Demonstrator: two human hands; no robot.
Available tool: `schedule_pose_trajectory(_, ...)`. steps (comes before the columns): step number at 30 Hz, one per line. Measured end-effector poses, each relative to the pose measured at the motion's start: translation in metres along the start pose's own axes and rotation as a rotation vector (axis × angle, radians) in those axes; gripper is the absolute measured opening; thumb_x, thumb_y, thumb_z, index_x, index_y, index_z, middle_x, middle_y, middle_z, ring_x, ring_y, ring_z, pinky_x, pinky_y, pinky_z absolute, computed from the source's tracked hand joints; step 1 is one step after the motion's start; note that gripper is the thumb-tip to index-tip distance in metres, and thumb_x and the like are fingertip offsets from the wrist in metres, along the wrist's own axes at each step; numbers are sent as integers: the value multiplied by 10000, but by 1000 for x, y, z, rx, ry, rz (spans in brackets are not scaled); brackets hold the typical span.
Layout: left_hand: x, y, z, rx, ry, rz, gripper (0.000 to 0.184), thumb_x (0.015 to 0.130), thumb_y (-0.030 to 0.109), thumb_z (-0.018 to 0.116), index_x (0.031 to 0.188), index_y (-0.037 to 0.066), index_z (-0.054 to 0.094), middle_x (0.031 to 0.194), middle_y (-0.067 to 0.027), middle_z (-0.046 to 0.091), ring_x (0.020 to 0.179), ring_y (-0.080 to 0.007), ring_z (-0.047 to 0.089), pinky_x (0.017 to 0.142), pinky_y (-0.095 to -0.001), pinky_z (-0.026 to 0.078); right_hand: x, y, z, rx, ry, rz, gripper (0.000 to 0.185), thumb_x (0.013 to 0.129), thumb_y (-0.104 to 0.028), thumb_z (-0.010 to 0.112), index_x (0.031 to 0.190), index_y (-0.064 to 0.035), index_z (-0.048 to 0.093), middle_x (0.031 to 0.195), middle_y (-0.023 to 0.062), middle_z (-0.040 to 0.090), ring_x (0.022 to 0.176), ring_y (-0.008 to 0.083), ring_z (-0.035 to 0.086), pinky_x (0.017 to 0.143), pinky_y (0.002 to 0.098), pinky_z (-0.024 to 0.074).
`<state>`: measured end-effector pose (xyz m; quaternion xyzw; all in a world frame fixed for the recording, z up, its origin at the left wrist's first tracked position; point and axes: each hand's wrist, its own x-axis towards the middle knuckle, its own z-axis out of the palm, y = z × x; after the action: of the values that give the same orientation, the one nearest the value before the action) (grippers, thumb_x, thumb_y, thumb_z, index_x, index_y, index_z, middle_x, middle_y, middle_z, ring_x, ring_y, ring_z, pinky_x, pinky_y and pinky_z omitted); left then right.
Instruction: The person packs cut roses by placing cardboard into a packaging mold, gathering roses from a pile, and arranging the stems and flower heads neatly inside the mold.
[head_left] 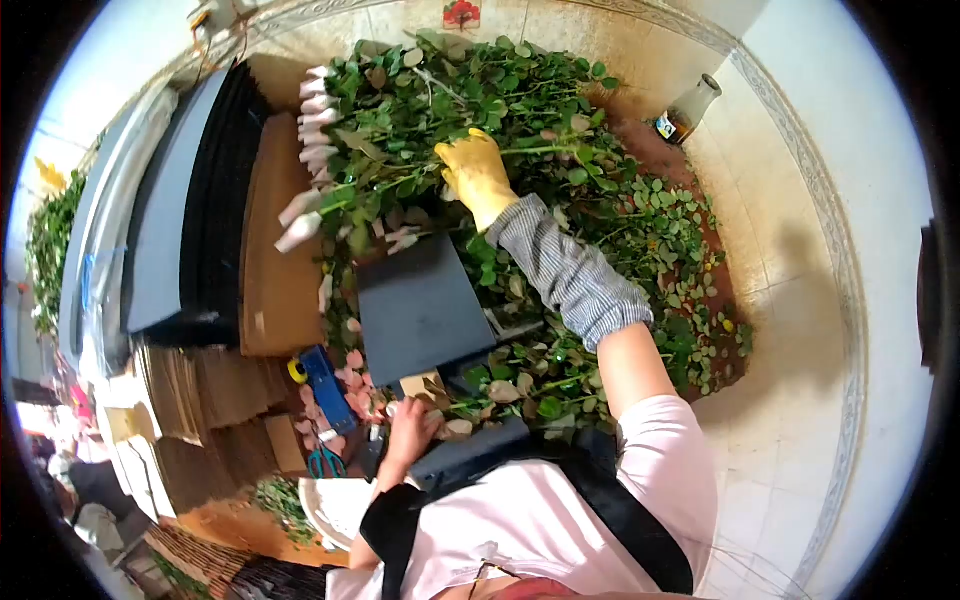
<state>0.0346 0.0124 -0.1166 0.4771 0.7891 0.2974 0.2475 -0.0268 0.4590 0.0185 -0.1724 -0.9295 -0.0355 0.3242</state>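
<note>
My right hand (477, 178), in a yellow glove with a grey sleeve, is closed around leafy rose stems over a large green pile (490, 90). Two pale wrapped rose heads (298, 232) stick out to the left, in line with the stems in this hand. Bare and lower down, my left hand (412, 428) has its fingers curled beside a small cardboard piece (422, 384); what it holds, if anything, is hidden. Just above that hand lies a dark grey board (420, 305), tilted among the leaves.
More wrapped heads (316, 125) line the pile's left edge. Stacked grey boards (180, 200) and a brown cardboard sheet (272, 240) stand at left. A blue tape dispenser (328, 390) and teal scissors (325, 463) lie near my left hand. A glass bottle (688, 110) stands at upper right.
</note>
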Motion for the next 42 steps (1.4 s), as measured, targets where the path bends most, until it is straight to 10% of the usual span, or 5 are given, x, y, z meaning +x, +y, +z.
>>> schedule_pose_trajectory(6,-1,-3,1,29,29,32,333,772,177,788,993,29,587,998,-194,561,970,-414,553,825,-486,469,-53,42,-44,329,-66,258,166,726,-108,769,875,-109,695,742,77,665,769,271,662,968,446,478)
schedule_pose_trajectory(16,-5,-20,16,-99,74,-6,360,797,268,769,1022,33,613,1006,-215,603,971,-419,568,823,-473,451,-147,-48,-264,90,-369,-219,316,650,9,795,930,-85,683,772,85,653,778,229,656,1072,467,463)
schedule_pose_trajectory(24,-4,-3,-3,-14,32,93,251,811,165,737,1001,20,660,1009,-162,621,949,-387,611,803,-468,505,-351,-71,-130,93,-676,105,112,754,-83,723,853,-88,670,745,118,639,772,314,637,961,465,463)
schedule_pose_trajectory(30,-1,15,-16,369,59,275,208,786,196,727,947,72,682,1119,-117,595,1044,-321,570,866,-460,480,-343,-75,-147,353,-757,553,343,872,17,560,1170,-80,701,986,191,709,930,367,659,903,448,534)
schedule_pose_trajectory(42,1,11,-16,262,63,273,264,750,159,764,996,103,683,1313,-121,506,1131,-358,491,910,-472,454,-333,-85,-168,30,-707,334,366,849,-182,695,1206,-141,630,919,83,674,939,294,631,1060,485,389)
